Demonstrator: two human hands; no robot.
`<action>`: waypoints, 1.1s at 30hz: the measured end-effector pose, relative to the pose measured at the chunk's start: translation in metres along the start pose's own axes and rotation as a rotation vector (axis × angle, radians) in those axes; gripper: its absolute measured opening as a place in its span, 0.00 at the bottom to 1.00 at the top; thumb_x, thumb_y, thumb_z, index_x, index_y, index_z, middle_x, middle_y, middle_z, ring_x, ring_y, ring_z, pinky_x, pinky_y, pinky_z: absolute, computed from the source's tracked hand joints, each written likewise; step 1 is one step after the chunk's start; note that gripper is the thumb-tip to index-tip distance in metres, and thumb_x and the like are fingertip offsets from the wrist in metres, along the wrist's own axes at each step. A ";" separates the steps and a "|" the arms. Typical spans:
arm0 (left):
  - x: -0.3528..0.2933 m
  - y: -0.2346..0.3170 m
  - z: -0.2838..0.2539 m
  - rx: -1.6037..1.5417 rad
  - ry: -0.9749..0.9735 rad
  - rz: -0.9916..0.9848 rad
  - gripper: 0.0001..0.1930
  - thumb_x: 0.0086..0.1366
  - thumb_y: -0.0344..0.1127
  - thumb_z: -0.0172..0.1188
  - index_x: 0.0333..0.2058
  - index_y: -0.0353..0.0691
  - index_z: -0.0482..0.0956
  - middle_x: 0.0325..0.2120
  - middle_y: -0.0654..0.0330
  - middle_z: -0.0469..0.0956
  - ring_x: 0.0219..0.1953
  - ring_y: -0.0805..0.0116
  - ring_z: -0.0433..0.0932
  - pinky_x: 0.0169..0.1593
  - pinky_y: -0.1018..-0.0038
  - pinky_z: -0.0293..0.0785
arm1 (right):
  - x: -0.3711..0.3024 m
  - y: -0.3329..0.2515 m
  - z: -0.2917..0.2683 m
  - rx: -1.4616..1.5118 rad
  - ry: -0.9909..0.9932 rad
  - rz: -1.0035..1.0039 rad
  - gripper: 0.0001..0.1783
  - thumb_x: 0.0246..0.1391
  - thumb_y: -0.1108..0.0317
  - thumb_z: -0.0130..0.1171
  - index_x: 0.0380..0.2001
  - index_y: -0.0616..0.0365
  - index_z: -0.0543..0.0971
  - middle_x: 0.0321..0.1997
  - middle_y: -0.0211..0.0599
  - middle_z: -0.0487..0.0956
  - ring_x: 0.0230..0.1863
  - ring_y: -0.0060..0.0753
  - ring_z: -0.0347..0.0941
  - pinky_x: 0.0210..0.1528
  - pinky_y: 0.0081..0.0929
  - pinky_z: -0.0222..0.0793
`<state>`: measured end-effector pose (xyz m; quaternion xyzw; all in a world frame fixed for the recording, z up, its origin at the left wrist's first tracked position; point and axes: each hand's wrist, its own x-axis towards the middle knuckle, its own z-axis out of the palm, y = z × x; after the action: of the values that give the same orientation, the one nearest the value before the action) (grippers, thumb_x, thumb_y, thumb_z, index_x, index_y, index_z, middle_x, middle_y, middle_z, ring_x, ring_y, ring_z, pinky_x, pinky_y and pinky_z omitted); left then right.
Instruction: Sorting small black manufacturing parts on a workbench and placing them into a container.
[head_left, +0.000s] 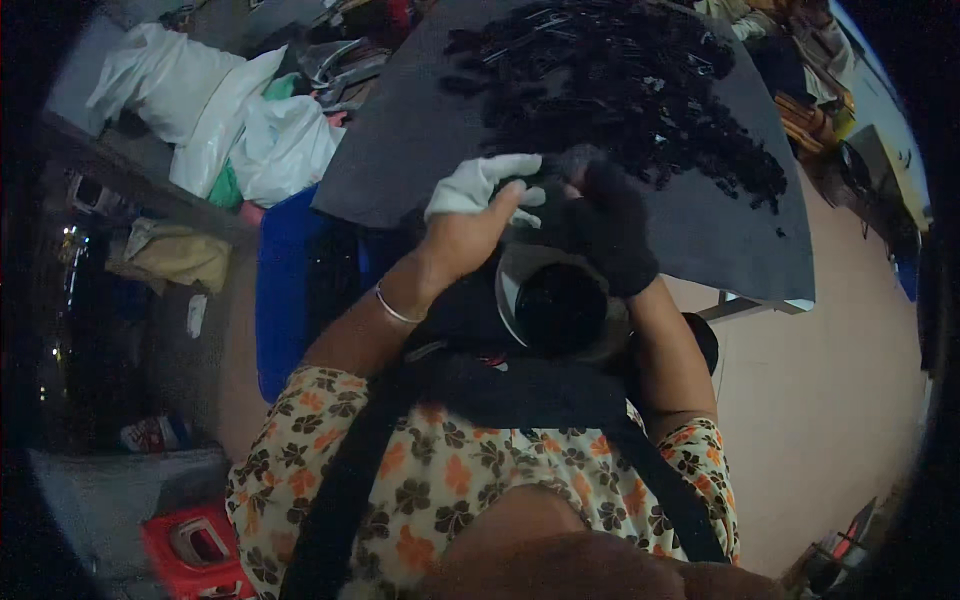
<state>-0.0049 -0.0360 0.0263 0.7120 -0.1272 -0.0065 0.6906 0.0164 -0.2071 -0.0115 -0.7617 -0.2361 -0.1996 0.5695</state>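
My left hand (480,195), in a white glove that leaves the thumb bare, is curled with its fingertips pointing right. Something dark seems to lie between its fingers, too dim to make out. Facing it is my right hand (615,220), in a black glove; motion blur and the dark background hide its fingers. Both hands are above the near edge of the grey table (390,150). Just below them, close to my body, is a round, pale-rimmed container (508,305) with a black interior. Many small black parts (640,100) lie heaped across the table.
A blue crate (280,300) stands left of the table, with white plastic bags (280,145) beyond it. A red plastic stool (190,545) is at the lower left. Tan floor (800,400) extends on the right, past the table's metal leg (745,305).
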 end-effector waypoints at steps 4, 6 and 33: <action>-0.001 0.003 0.007 0.833 -0.023 0.625 0.13 0.59 0.26 0.49 0.43 0.34 0.74 0.41 0.45 0.74 0.47 0.52 0.73 0.46 0.66 0.70 | 0.000 0.005 0.010 0.150 -0.153 0.343 0.02 0.49 0.73 0.54 0.28 0.57 0.72 0.27 0.26 0.71 0.31 0.19 0.70 0.31 0.21 0.68; -0.004 0.005 0.014 0.857 0.001 0.540 0.14 0.57 0.25 0.49 0.43 0.37 0.74 0.40 0.44 0.73 0.49 0.47 0.70 0.49 0.64 0.68 | -0.006 0.012 0.018 0.331 -0.104 0.349 0.03 0.50 0.72 0.54 0.29 0.57 0.72 0.27 0.26 0.71 0.30 0.20 0.70 0.31 0.21 0.68; 0.061 -0.015 -0.076 0.984 0.060 0.525 0.16 0.53 0.38 0.58 0.41 0.40 0.75 0.37 0.50 0.75 0.41 0.51 0.72 0.47 0.64 0.68 | 0.014 -0.006 -0.051 -0.692 -0.254 -0.087 0.15 0.46 0.61 0.59 0.35 0.59 0.76 0.32 0.46 0.76 0.34 0.48 0.73 0.39 0.38 0.68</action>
<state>0.0706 0.0276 0.0252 0.8947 -0.2686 0.2462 0.2584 0.0227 -0.2528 0.0147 -0.9171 -0.2556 -0.1953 0.2356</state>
